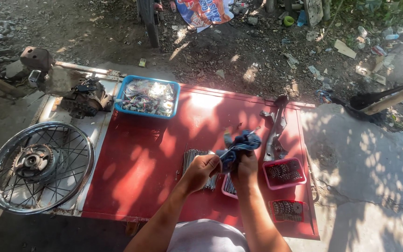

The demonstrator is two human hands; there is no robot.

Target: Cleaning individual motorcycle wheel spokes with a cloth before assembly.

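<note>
My two hands meet over the red table (pixel 155 154), near its middle. My right hand (pixel 245 169) is closed around a crumpled blue rag (pixel 239 145) that sticks up above the fist. My left hand (pixel 203 169) is shut on a thin metal spoke whose far end goes into the rag. Under my hands lies a bundle of metal spokes (pixel 193 157), and a small pink tray of spokes (pixel 228 185) sits just below my right hand.
Two red trays of small metal nipples (pixel 284 172) (pixel 287 211) sit at the right. A metal bracket (pixel 276 133) lies behind them. A blue basket of small parts (pixel 148 96) stands at the back. A spoked wheel (pixel 40 165) and an engine part (pixel 86 97) rest at the left.
</note>
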